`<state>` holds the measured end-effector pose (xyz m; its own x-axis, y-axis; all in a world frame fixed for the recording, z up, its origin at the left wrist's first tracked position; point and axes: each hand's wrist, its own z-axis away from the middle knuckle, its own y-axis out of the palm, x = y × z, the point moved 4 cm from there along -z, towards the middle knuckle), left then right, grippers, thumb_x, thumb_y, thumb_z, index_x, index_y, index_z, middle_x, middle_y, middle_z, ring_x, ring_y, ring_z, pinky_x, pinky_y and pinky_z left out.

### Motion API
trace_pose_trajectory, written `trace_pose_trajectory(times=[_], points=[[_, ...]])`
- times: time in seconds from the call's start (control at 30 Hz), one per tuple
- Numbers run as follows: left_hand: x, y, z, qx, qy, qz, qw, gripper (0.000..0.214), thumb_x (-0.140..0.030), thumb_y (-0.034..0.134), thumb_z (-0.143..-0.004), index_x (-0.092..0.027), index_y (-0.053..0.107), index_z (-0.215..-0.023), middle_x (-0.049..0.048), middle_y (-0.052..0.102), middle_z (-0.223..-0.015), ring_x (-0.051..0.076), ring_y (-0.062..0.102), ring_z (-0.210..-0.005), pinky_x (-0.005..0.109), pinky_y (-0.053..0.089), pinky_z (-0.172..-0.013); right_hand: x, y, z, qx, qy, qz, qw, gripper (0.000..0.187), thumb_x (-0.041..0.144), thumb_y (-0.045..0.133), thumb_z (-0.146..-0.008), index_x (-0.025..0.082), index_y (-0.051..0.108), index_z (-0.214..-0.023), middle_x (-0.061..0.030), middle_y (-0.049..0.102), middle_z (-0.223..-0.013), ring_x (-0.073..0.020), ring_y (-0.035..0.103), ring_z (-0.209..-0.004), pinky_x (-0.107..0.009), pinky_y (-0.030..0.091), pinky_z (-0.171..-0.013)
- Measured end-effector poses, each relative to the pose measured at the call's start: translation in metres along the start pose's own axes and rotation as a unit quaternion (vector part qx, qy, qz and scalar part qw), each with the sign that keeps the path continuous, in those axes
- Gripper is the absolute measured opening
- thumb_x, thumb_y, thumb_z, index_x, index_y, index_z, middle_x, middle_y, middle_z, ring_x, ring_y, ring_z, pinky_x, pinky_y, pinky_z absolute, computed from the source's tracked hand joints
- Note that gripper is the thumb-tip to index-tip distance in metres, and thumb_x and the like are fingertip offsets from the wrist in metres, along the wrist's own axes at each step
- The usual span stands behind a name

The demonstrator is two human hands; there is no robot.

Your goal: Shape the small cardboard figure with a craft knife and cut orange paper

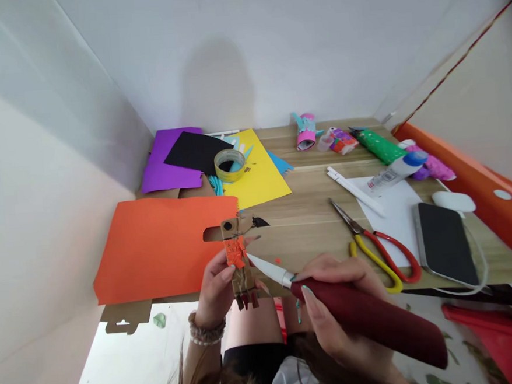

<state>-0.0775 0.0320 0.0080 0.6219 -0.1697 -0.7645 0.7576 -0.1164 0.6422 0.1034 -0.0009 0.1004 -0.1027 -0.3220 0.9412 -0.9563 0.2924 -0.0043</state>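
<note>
Between the fingers of my left hand (217, 284) is a small cardboard bird figure (243, 279), held upright at the table's front edge. It has a round black eye, a dark pointed beak on the right and an orange paper patch (234, 253) on its body. My right hand (340, 306) grips a knife (364, 307) by its dark red handle. The pale blade points left, its tip at or very near the right side of the orange patch; I cannot tell if it touches. A tiny orange scrap (278, 260) lies on the table by the blade.
Orange paper (154, 246) covers the left of the table. Behind lie purple, black and yellow sheets (259, 180) with a tape roll (230, 165). At right are scissors (359, 228), a glue bottle (397, 173), a phone (446, 243) and white paper. Small crafted figures (307, 131) stand at the back.
</note>
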Motion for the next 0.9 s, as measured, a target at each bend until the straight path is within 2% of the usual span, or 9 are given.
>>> trace_pose_trajectory(times=[0.23,0.43,0.73,0.8,0.9], points=[[-0.005,0.003,-0.001,-0.005,0.004,-0.007,1.000,0.055,-0.052,0.086,-0.085,-0.012,0.080,-0.122,0.0030,0.072,-0.061,0.021,0.070,-0.049,0.025,0.055,-0.044,0.003,0.007,-0.003,-0.003,0.038,-0.047,0.998,0.019,0.013,0.070,-0.088,0.030,0.063,-0.094,0.0048,0.071,-0.081,-0.0147,0.064,-0.069,-0.032,0.047,-0.064],[-0.007,0.008,-0.002,-0.005,0.001,-0.003,1.000,0.047,-0.051,0.086,-0.087,-0.016,0.082,-0.119,0.0012,0.070,-0.058,0.017,0.065,-0.043,0.023,0.053,-0.040,0.001,0.006,-0.004,-0.001,0.025,-0.050,0.998,0.018,0.014,0.069,-0.088,0.030,0.063,-0.095,0.0015,0.070,-0.081,-0.0196,0.067,-0.074,-0.036,0.046,-0.063],[-0.004,0.003,-0.001,-0.009,-0.003,0.000,1.000,0.050,-0.051,0.086,-0.086,-0.013,0.080,-0.117,0.0017,0.070,-0.060,0.022,0.072,-0.052,0.023,0.053,-0.040,-0.003,-0.001,-0.009,0.070,-0.018,-0.027,0.997,0.025,0.010,0.072,-0.086,0.029,0.061,-0.099,0.0023,0.071,-0.081,-0.0171,0.068,-0.069,-0.030,0.053,-0.059],[-0.003,0.002,-0.001,-0.010,-0.004,-0.002,1.000,0.052,-0.051,0.087,-0.085,-0.013,0.079,-0.119,0.0030,0.073,-0.066,0.022,0.074,-0.056,0.023,0.053,-0.041,-0.002,-0.001,-0.010,0.074,-0.023,-0.032,0.996,0.026,0.009,0.072,-0.086,0.028,0.062,-0.100,0.0022,0.071,-0.081,-0.0168,0.068,-0.069,-0.030,0.054,-0.060],[-0.002,0.000,0.000,-0.017,-0.006,-0.005,1.000,0.056,-0.052,0.087,-0.084,-0.012,0.078,-0.123,0.0084,0.081,-0.085,0.020,0.073,-0.056,0.024,0.052,-0.040,-0.002,-0.002,-0.011,0.076,-0.018,-0.039,0.996,0.025,0.010,0.072,-0.087,0.028,0.062,-0.101,0.0012,0.072,-0.083,-0.0176,0.068,-0.070,-0.032,0.055,-0.062]])
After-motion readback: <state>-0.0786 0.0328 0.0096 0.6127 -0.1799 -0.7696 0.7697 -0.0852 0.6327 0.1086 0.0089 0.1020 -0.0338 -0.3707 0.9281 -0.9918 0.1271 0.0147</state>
